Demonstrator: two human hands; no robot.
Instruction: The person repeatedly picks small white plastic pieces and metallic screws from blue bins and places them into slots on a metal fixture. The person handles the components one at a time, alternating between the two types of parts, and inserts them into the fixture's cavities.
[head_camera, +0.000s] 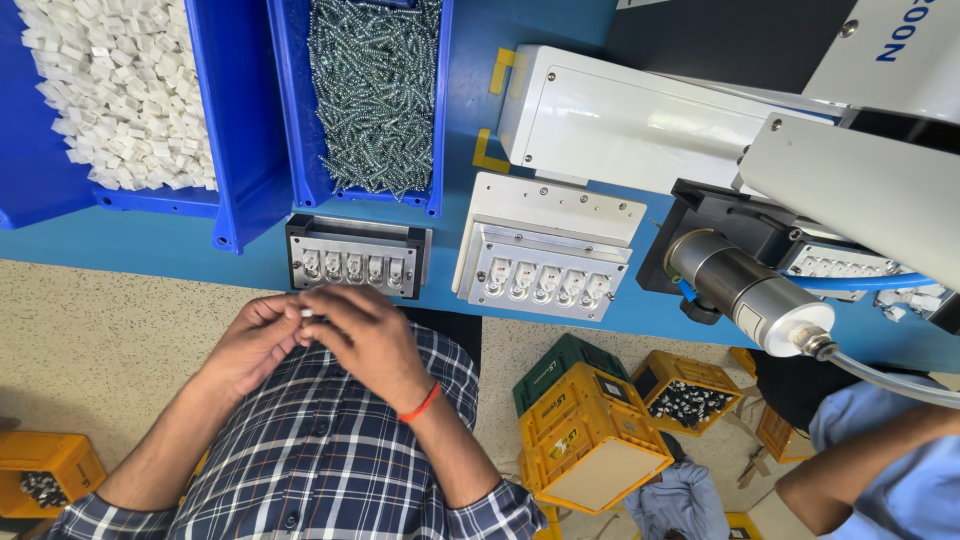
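My left hand (250, 345) and my right hand (372, 338) meet just below the blue bench edge, fingertips pinched together on a small white part (308, 313). My right wrist carries a red thread band. Directly above the hands sits a dark metal fixture (355, 258) with a row of several slots, each with a white piece in it. To its right lies a lighter metal fixture (545, 272) with a similar filled row.
On the blue bench (160, 250) stand a blue bin of white plastic pieces (120, 90) and a blue bin of screws (375, 90). A white machine housing (640, 120) and a grey cylinder (750, 290) are at right. Another person's arm (870, 465) is at lower right; yellow crates (590, 430) stand on the floor.
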